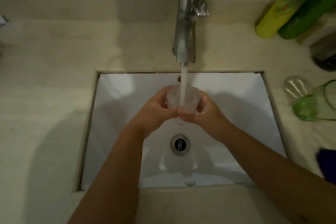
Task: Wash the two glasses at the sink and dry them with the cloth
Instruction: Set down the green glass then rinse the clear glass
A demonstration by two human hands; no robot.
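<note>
Both forearms reach in from the bottom edge, out over the white sink [127, 151], with the drain [180, 144] sitting just below the hands. The left hand [156, 109] curls around the left side of the clear glass [174, 100], fingers wrapped on its wall, and the right hand [201, 111] closes in from the other side, fingers cupped under and around it, so both are gripping the glass over the middle of the basin. The water [183, 85] comes down in a white stream straight into the open mouth of the glass. Above that, the chrome tap [184, 42] stands on the beige counter [54, 51] behind the sink. Off to the right on the counter, a green glass [312, 107] lies on its side, with a clear object just behind it, too blurred to make out. A dark blue cloth [327, 162] pokes in at the right edge. Farther back right lean a yellow bottle [274, 16] and a green bottle [305, 14], side by side.
</note>
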